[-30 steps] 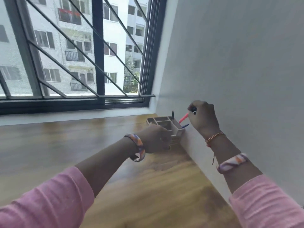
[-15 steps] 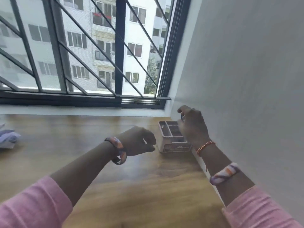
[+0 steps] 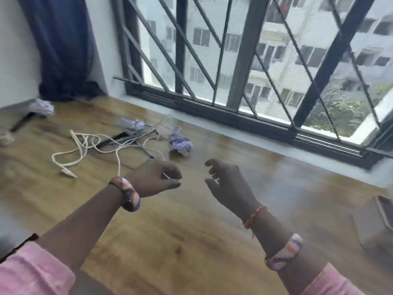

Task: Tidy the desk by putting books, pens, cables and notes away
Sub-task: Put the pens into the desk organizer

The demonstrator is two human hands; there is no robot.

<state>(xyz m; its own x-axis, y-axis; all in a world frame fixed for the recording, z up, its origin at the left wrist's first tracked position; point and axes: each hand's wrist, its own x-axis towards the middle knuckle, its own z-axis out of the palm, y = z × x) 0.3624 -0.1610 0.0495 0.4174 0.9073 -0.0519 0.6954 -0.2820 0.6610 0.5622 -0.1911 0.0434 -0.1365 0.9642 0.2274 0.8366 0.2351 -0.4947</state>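
Fingers of both the left hand [image 3: 156, 177] and right hand [image 3: 226, 184] are loosely curled and empty above the wooden desk [image 3: 191, 241]. Outstanding: tangled white cables [image 3: 89, 145] and crumpled lilac paper notes [image 3: 180, 143] toward the far left edge.

Tangled cables [image 3: 102, 145] lie on the surface [image 3: 191, 241] left of 1 crumpled note [image 3: 180, 143], another note [image 3: 131, 125] behind them, nearer the window [image 3: 255, 60].

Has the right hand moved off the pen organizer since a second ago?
Yes. The right hand now hovers empty over the bare desk, away from the wall; the organizer is out of view.
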